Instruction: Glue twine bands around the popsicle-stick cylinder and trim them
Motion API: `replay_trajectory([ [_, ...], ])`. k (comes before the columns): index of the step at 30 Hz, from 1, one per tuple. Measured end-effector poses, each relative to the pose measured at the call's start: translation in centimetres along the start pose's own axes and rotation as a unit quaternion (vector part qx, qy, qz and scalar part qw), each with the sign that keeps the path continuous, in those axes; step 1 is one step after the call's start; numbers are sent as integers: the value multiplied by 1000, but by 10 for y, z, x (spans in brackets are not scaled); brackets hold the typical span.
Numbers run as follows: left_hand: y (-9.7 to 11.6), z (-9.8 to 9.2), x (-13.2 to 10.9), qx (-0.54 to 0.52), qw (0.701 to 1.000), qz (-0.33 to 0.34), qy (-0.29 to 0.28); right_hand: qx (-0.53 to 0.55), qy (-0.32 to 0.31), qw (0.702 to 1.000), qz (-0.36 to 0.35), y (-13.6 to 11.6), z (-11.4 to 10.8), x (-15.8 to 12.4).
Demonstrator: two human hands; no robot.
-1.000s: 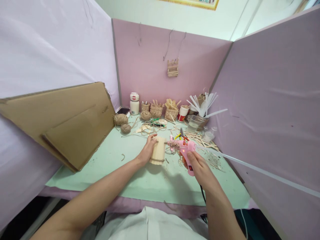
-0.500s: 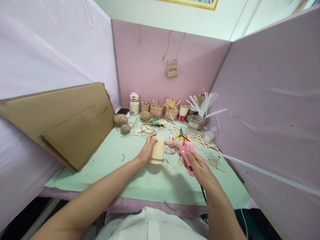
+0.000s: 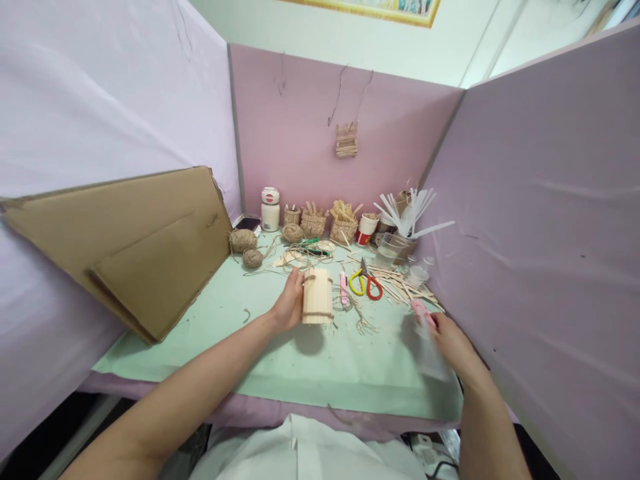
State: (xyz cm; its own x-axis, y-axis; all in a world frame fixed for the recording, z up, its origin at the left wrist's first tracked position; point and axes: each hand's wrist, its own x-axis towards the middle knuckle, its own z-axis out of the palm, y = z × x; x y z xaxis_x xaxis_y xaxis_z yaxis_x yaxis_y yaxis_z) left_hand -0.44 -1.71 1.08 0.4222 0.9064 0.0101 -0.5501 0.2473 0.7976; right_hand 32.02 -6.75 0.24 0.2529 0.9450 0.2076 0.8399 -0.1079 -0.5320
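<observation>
My left hand (image 3: pixel 289 301) is closed around the left side of a small wooden-stick cylinder (image 3: pixel 317 293), held upright just above the table. Twine runs around its lower end, and a piece of twine shows near its top left. Off to the right, my right hand (image 3: pixel 447 340) grips a pink hot glue gun (image 3: pixel 423 312), partly hidden by the fingers and smeared by motion, with a blurred pale glue stick by it. Between the hands lie a pink utility knife (image 3: pixel 343 288), loose frayed twine (image 3: pixel 364 320) and scissors (image 3: pixel 367 285) with one yellow and one red handle.
A cardboard sheet (image 3: pixel 175 267) leans at the left. Along the back stand a white jar (image 3: pixel 270 212), stick-filled cups (image 3: pixel 343 230) and a holder of white glue sticks (image 3: pixel 407 220). Twine balls (image 3: pixel 243 241) sit at back left. Thin wood strips (image 3: pixel 400 283) are strewn at right.
My right hand has carried the glue gun away from the cylinder, right and toward the table's right edge. My left hand still holds the cylinder, now turned slightly. The scissors are uncovered.
</observation>
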Motion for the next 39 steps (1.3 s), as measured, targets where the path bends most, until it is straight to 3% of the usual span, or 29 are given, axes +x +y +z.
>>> replay_trajectory([
  [4, -1, 0, 1, 2, 1000, -17, 14, -241, -33, 969, 52, 23, 11, 4],
  [7, -5, -4, 3, 46, 998, -10, 50, -280, -56, 957, 60, 24, 15, 1],
  [10, -11, -8, 5, 96, 994, 25, 51, -268, -50, 959, 79, 9, 9, -4],
  [12, -15, -10, 6, 135, 988, 59, 39, -214, 2, 976, 41, -14, 4, -9],
  [14, -17, -11, 6, 173, 981, 83, 30, -81, 59, 993, -55, -45, 4, -17],
  [17, -17, -9, 5, 199, 974, 103, 28, 116, 56, 971, -203, -98, 18, -31],
  [20, -14, -6, 2, 214, 968, 123, 35, 173, 76, 948, -256, -134, 42, -39],
  [23, -12, -3, 1, 222, 964, 142, 39, 196, 118, 940, -254, -147, 60, -40],
  [27, -14, -4, 1, 218, 964, 150, 22, 240, 118, 932, -245, -148, 63, -39],
  [30, -17, -7, 3, 216, 965, 151, 6, 287, 97, 927, -221, -147, 61, -37],
  [35, -18, -9, 4, 226, 962, 152, -8, 381, 20, 918, -108, -140, 68, -25],
  [39, -18, -8, 4, 220, 964, 148, -14, 430, 1, 900, -76, -136, 74, -18],
])
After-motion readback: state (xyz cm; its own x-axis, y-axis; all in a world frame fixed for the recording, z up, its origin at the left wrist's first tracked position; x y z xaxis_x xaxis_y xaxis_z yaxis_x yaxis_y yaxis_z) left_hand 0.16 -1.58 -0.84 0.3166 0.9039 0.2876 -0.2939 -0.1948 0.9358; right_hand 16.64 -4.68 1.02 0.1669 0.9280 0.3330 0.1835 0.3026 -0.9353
